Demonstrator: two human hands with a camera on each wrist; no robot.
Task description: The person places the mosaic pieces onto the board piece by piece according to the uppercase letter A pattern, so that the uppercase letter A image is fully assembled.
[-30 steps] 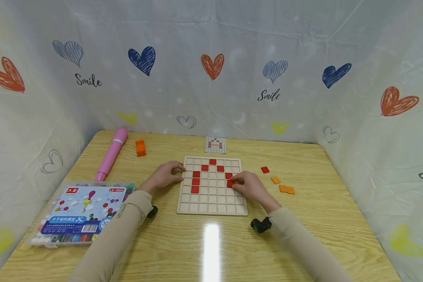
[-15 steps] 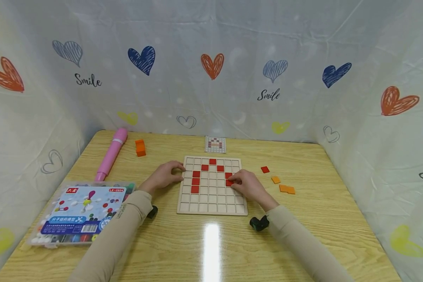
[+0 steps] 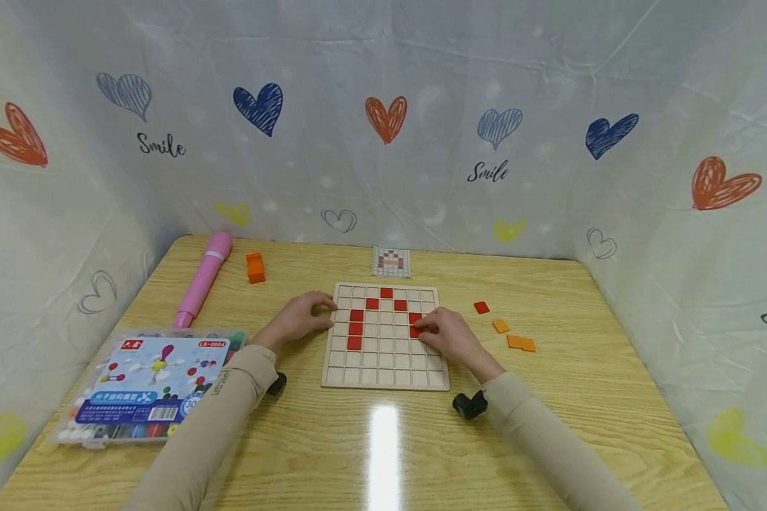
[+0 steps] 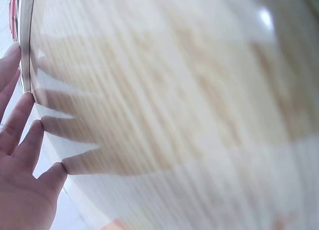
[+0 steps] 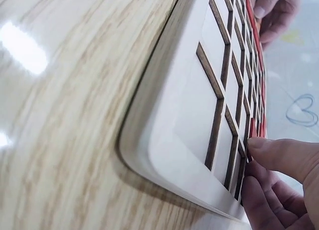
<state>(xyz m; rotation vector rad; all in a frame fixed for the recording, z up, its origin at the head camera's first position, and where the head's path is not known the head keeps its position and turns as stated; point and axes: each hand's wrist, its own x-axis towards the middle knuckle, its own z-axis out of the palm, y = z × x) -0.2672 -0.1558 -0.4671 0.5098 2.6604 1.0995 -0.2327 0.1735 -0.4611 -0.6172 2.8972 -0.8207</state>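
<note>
A wooden grid board (image 3: 385, 380) lies mid-table with several red square tiles (image 3: 355, 328) set in its cells, forming an arch-like shape. My right hand (image 3: 450, 333) is over the board's right side, thumb and fingers pinching a red tile (image 3: 415, 331) at a cell just below another red one. In the right wrist view, the thumb of that right hand (image 5: 286, 162) presses on this tile; the fingertips are partly hidden. My left hand (image 3: 299, 317) rests beside the board's left edge, fingers loosely bent and touching the rim; it holds nothing.
A loose red tile (image 3: 481, 307) and several orange tiles (image 3: 501, 326) lie right of the board. A printed pattern card (image 3: 391, 262) stands behind it. At left are orange blocks (image 3: 255, 268), a pink tube (image 3: 203, 280) and a molecular model kit box (image 3: 153, 383).
My right hand has shifted slightly left and up with the red tile, which now sits straighter in line with the tile above. The left hand has stayed still.
</note>
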